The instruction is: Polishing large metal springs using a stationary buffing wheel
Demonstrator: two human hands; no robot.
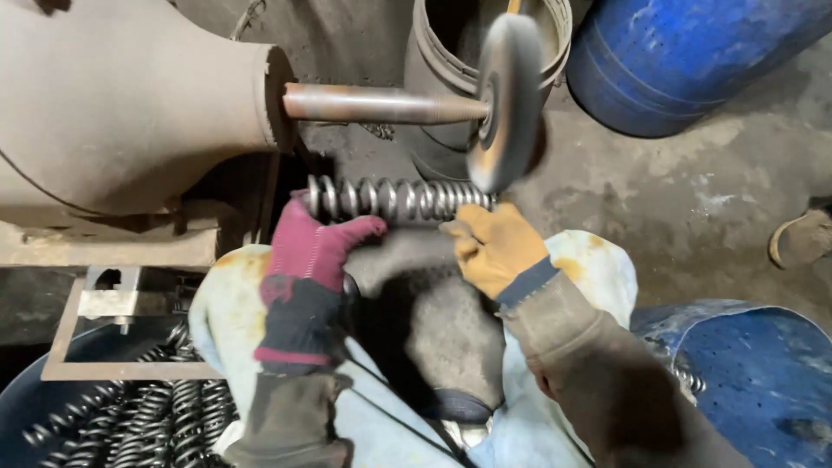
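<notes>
A shiny steel coil spring (394, 198) lies crosswise, held at both ends. My left hand (314, 251), in a dark red knit glove, grips its left end. My right hand (496, 246), in a yellow leather glove, grips its right end. Just above the spring's right end a round buffing wheel (505, 97) is blurred as if spinning, and its lower edge meets the spring. The wheel sits on a rusty tapered shaft (381, 104) that sticks out of a large dusty motor housing (121, 104) at the upper left.
A blue tub (26, 407) at the lower left holds several dark coil springs (147, 420). A blue drum (685, 61) stands at the upper right, a grey bucket (442, 52) behind the wheel, a blue container (754, 373) at the lower right. A shoe (802, 236) shows at the right edge.
</notes>
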